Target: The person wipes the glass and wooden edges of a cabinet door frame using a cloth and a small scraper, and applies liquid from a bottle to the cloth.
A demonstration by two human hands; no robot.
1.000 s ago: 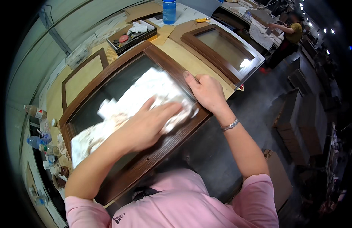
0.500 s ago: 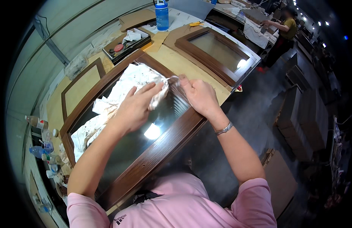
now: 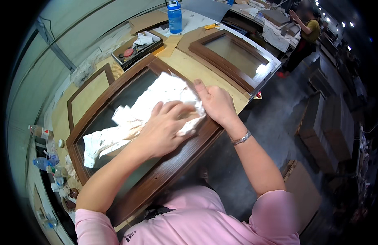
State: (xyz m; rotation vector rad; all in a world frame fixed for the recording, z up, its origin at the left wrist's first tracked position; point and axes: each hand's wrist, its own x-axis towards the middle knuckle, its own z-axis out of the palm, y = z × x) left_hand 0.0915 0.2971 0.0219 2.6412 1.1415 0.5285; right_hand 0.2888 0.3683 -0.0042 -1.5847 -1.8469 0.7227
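A brown wooden cabinet door [image 3: 166, 173] with a glass panel lies aslant before me. My left hand [image 3: 166, 126] presses a crumpled white cloth [image 3: 156, 94] with dark specks down at the door's right end, fingers curled into it. The cloth trails left across the glass and covers much of it. My right hand [image 3: 215, 100] grips the door's right end, thumb up; its other fingers are partly hidden behind the palm and the edge.
A second glazed door [image 3: 225, 57] lies beyond, at the table's right edge. Behind mine are a thin wooden frame [image 3: 70, 104], a tray of odds and ends [image 3: 136, 49], a blue water bottle [image 3: 174, 18] and a yellow cutter [image 3: 211, 26]. Bottles [image 3: 42, 163] stand left. A co-worker [image 3: 307, 32] stands far right.
My left hand has slid right and nearer to me with the cloth, over the glass's right end. The right hand stays at the door's edge. The co-worker's hands have risen.
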